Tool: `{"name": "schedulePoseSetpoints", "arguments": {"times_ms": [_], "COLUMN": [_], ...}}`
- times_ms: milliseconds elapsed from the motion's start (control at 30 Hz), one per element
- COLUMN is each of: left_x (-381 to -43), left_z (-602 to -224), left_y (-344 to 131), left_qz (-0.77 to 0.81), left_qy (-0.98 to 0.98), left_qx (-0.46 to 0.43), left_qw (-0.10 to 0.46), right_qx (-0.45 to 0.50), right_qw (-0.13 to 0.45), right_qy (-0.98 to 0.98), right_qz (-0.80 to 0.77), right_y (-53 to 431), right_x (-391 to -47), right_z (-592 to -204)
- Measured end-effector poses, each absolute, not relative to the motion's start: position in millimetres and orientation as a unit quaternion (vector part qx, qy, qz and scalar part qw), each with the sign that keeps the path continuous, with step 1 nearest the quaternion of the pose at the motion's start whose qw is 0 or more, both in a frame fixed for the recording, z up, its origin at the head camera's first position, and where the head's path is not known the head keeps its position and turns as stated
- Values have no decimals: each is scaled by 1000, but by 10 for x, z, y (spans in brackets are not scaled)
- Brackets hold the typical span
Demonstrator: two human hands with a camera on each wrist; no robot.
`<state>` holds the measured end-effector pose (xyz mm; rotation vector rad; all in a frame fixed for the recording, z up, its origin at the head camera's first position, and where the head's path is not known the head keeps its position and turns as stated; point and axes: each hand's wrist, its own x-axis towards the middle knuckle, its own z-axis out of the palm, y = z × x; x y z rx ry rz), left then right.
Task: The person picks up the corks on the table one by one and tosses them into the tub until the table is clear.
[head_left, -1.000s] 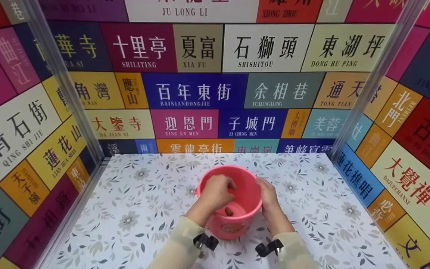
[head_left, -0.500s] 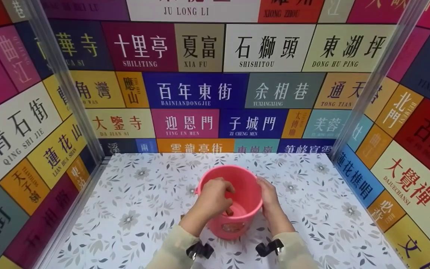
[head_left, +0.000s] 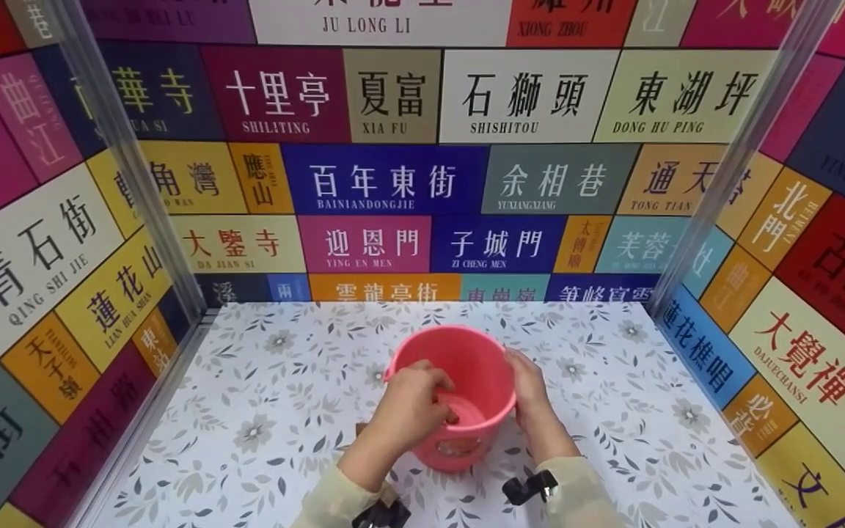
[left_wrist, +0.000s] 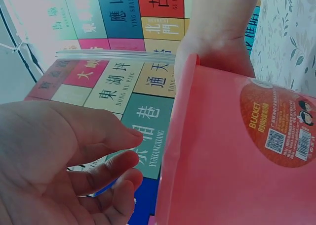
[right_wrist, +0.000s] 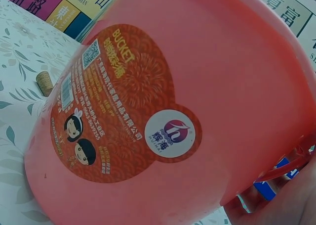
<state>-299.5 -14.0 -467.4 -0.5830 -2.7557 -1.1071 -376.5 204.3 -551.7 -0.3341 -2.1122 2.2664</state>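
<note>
A pink plastic bucket (head_left: 459, 381) stands upright on the table, an orange paper label (right_wrist: 123, 121) on its outer wall. My right hand (head_left: 529, 389) grips its right side at the rim; in the right wrist view its fingers (right_wrist: 276, 200) lie by the handle. Over the bucket's left rim is my left hand (head_left: 415, 403), fingers reaching into the mouth. In the left wrist view that hand (left_wrist: 79, 160) has loosely bent fingers, and nothing shows between them. A cork (right_wrist: 44, 83) lies on the table beside the bucket, partly behind my left forearm in the head view. The fingers hide part of the bucket's inside.
A white tablecloth (head_left: 261, 381) with grey leaves and flowers covers the table. Colourful panels (head_left: 386, 180) with Chinese lettering stand behind and on both sides. Clear corner strips (head_left: 708, 161) join the panels. A black band is on each wrist.
My left hand has drawn slightly back and lower at the bucket's left rim. The brown piece seen inside the bucket is now largely hidden by its fingers. The right hand and bucket stay put.
</note>
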Motion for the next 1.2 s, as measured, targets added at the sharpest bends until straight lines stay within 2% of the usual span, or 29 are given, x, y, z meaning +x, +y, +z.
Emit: {"name": "schedulePoseSetpoints", "arguments": {"times_ms": [267, 600, 833, 1200], "left_x": [-2877, -2843, -2771, -2677], "left_z": [-4659, -4878, -4966, -5087], "left_y": [-231, -384, -450, -595], "left_qz": [-379, -393, -402, -412], "left_qy": [-907, -890, -894, -886], "left_qx": [-184, -211, -183, -192], "left_qw": [27, 94, 74, 93], "right_qx": [-105, -105, -106, -100], "right_qw": [4, 3, 8, 24], "right_qy": [-679, -687, -684, -686], "right_qz": [726, 719, 722, 720], "right_y": [2038, 2044, 2030, 2033], "right_x": [-3758, -3765, -3765, -3780], "right_z": [-5528, -5533, -5524, -5532]}}
